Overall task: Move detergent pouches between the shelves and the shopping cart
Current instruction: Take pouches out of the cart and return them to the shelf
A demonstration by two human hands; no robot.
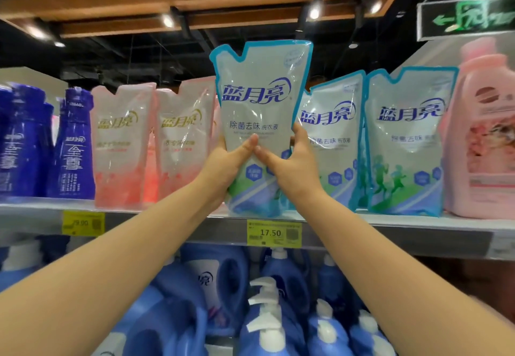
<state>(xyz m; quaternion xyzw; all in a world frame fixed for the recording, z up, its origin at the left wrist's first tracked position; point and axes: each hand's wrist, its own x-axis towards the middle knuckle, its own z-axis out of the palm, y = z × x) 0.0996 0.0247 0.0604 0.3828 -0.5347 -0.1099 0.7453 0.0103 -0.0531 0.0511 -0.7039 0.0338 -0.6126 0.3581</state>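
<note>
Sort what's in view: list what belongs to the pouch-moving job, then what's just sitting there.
Job: blue pouch, gripped by left hand and right hand; shelved blue pouches beside it; pink pouches; shelf.
Just there: dark blue bottles; pink jug; pump bottles below; price tag; exit sign.

Centre pouch (259,121): blue-edged, pale grey, blue logo (green-blue base). Left pouches (122,143) pink-red, gold logo. Far-left bottles (73,146) deep blue. Price tags (274,233) yellow.
</note>
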